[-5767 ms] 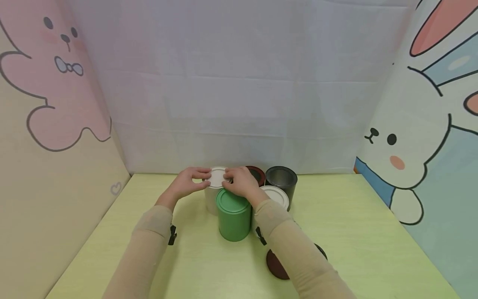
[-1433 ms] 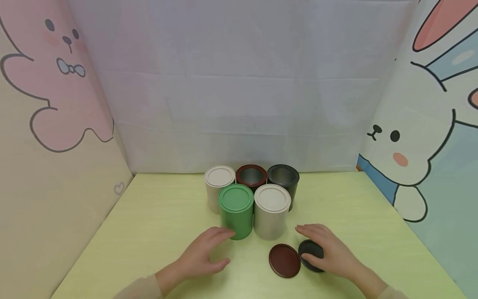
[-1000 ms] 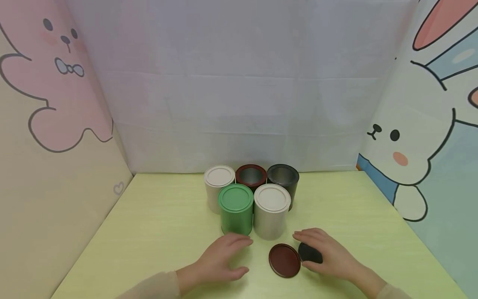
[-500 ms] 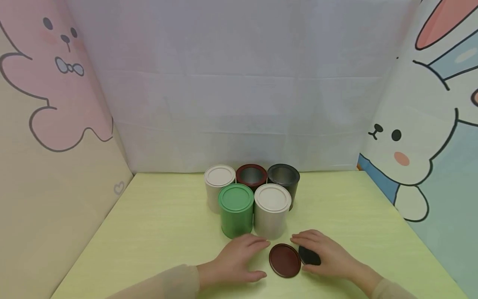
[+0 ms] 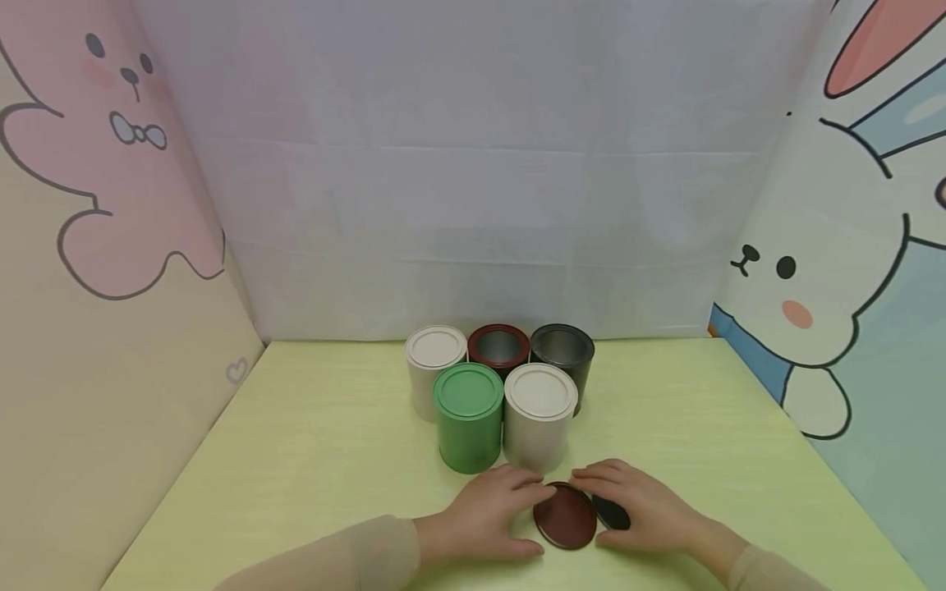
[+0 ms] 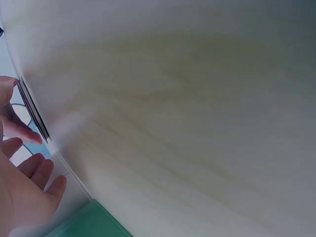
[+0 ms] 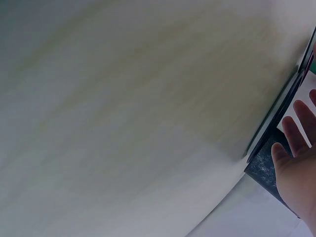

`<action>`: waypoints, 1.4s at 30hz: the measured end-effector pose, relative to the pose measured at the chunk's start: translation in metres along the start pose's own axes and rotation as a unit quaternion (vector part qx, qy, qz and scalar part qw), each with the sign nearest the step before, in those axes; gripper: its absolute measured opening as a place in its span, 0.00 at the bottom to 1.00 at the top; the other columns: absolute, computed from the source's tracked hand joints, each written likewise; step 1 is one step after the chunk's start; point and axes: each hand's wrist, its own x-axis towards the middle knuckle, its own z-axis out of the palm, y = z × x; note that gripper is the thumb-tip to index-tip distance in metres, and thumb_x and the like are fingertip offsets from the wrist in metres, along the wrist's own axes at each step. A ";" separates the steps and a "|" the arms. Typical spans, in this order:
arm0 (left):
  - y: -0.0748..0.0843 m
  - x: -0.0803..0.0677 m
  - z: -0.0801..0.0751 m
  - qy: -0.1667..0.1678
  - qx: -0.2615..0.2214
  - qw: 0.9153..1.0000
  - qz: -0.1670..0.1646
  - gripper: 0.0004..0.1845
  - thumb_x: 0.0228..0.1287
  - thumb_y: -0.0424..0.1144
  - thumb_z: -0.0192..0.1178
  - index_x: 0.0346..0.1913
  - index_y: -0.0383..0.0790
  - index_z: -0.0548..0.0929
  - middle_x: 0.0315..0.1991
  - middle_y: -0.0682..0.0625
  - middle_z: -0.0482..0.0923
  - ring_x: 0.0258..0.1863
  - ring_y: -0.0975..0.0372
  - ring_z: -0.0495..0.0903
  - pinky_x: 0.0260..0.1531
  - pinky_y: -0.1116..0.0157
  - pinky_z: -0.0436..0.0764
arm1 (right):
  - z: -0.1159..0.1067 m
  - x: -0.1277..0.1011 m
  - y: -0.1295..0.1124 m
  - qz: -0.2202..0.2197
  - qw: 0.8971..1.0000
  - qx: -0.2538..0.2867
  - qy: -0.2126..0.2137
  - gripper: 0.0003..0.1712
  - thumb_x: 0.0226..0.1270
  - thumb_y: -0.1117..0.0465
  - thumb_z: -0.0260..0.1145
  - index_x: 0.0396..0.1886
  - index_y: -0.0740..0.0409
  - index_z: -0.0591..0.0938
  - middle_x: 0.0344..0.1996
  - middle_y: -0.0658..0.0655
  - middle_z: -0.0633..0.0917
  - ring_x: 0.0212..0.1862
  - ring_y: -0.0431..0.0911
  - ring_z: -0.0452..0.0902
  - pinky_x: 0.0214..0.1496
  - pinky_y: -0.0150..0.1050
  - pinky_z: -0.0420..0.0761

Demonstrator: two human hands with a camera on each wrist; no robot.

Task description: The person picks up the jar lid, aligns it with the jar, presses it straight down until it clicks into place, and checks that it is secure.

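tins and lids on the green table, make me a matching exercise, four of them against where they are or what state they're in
Column one:
1. round green metal tin
2. dark red round tin
3. dark red round lid
4. black round lid

Column two:
a. flat on the table between the two hands
b. back row, open, no lid on
c. front row, lid on, left of the cream-lidded silver tin
d. on the table, mostly hidden under the right hand

Pairs: 1-c, 2-b, 3-a, 4-d
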 end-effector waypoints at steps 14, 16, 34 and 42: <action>-0.003 0.008 0.006 -0.012 0.026 1.000 0.012 0.36 0.56 0.61 0.68 0.67 0.53 0.77 0.62 0.52 0.75 0.60 0.63 0.72 0.55 0.69 0.74 | 0.004 0.002 0.009 -0.030 0.999 0.018 -0.010 0.37 0.57 0.43 0.75 0.65 0.51 0.78 0.59 0.52 0.80 0.58 0.49 0.75 0.53 0.47 0.79; -0.002 0.008 0.007 -0.012 0.028 0.999 0.011 0.36 0.55 0.61 0.69 0.66 0.53 0.78 0.62 0.52 0.75 0.59 0.63 0.72 0.54 0.69 0.75 | 0.005 0.003 0.010 -0.038 0.999 0.020 -0.008 0.37 0.57 0.43 0.75 0.64 0.51 0.78 0.59 0.52 0.80 0.58 0.49 0.75 0.53 0.47 0.79; -0.004 0.013 0.005 -0.010 0.029 0.999 0.017 0.27 0.59 0.57 0.68 0.60 0.53 0.84 0.57 0.55 0.80 0.56 0.65 0.75 0.54 0.74 0.73 | 0.007 0.002 0.012 -0.039 0.999 0.024 -0.017 0.33 0.58 0.40 0.73 0.61 0.48 0.81 0.58 0.49 0.81 0.57 0.47 0.75 0.52 0.43 0.80; -0.004 0.013 0.005 -0.006 0.022 1.000 0.020 0.22 0.61 0.56 0.67 0.56 0.54 0.86 0.57 0.55 0.80 0.55 0.65 0.75 0.52 0.74 0.73 | 0.007 0.003 0.011 -0.045 0.999 0.022 -0.010 0.29 0.59 0.42 0.73 0.59 0.46 0.83 0.57 0.51 0.82 0.56 0.47 0.76 0.51 0.45 0.80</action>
